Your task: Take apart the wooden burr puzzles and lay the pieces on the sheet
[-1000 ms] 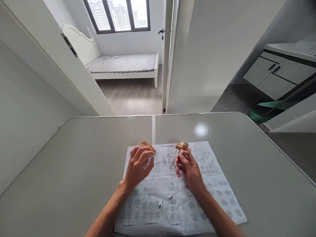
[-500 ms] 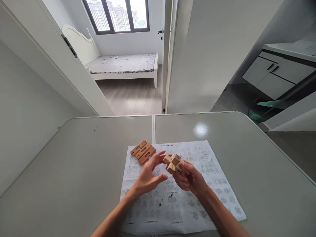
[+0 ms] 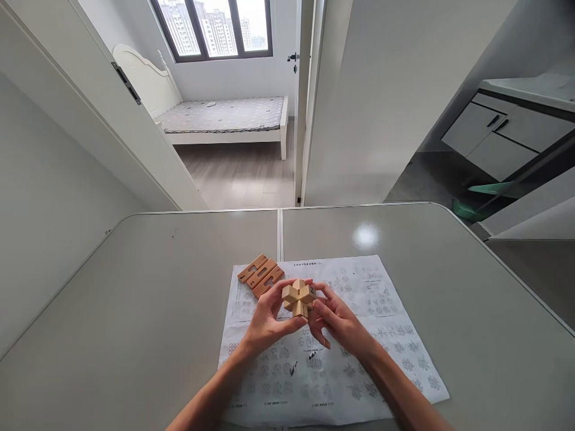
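Head view: the left hand [image 3: 266, 321] pinches the interlocked wooden block [image 3: 298, 298] between thumb and forefinger, the thumb at its near lower edge and the forefinger behind it. The right hand [image 3: 345, 326] grips the block's right side with thumb and forefinger, its lower fingers loosely curled. The block is thus between the two grips, above the printed sheet [image 3: 341, 383], with several bar ends projecting and a dark mark on its right part. Beyond the left hand and slightly to its left, the reddish-brown slotted pieces [image 3: 261, 275] lie side by side. Beneath both hands and around the sheet extends the table [image 3: 112, 323].

For good handling, the left pinch is best kept steady across opposed faces while the right fingertips apply light, straight pressure along a bar. Twisting or squeezing unevenly could bind the joints or loosen a bar. Fingers placed clear of the bar ends would leave the joints readable, and a low hold over the sheet would limit any drop.
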A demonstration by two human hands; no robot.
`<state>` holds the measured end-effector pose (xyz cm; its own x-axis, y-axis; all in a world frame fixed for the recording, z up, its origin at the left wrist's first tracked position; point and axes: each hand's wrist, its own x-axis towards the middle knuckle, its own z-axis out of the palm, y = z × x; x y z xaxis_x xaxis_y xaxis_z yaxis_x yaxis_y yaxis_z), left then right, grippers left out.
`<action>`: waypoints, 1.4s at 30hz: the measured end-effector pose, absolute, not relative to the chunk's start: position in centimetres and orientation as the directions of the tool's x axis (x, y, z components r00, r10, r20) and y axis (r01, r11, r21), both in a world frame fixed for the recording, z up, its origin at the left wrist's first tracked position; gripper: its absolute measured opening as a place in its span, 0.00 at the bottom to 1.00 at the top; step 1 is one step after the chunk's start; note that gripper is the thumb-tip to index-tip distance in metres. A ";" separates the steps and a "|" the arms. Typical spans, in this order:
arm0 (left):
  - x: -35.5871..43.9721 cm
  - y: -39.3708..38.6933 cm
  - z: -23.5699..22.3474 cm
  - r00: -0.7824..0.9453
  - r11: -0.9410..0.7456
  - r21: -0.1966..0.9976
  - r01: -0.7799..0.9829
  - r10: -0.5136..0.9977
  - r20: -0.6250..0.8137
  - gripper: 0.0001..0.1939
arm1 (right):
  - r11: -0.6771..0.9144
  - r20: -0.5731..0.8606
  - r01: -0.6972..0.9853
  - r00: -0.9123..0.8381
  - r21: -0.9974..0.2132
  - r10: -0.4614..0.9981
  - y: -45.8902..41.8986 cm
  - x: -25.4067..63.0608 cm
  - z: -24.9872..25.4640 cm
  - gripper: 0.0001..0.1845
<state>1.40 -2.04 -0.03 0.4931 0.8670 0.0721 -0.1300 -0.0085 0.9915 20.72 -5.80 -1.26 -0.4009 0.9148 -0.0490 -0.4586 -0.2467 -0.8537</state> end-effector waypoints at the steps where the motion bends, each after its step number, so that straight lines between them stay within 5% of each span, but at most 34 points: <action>1: 1.4 -2.0 0.0 0.499 -0.008 0.992 -0.129 0.864 0.072 0.36 | -0.245 -0.048 -0.436 -0.416 -0.866 0.908 -5.8 20.7 -1.2 0.24; 12: 1.2 -2.0 0.7 0.672 0.009 0.994 -0.112 0.737 0.069 0.38 | -0.182 -0.021 -0.225 -0.575 -0.957 0.818 -5.9 21.2 -0.6 0.20; 31: 1.1 -2.1 1.2 0.575 -0.126 0.992 -0.015 0.810 0.112 0.30 | -0.003 0.032 -0.102 -0.336 -0.995 0.941 -6.2 20.2 -0.7 0.22; 37: 1.8 -2.6 1.3 0.481 -0.315 0.945 0.082 0.843 0.240 0.31 | 0.058 0.063 -0.032 -0.168 -0.998 0.984 -6.3 20.0 -1.1 0.10; 42: 2.2 -2.7 1.3 0.459 -0.373 0.922 0.106 0.841 0.288 0.30 | -0.003 0.005 -0.058 -0.124 -0.998 0.992 -6.3 19.9 -1.5 0.13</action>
<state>2.20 -2.70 1.28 0.4592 0.8405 0.2875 0.1063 -0.3733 0.9216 19.94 -6.30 -1.54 -0.1239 0.9923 0.0047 -0.0581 -0.0025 -0.9983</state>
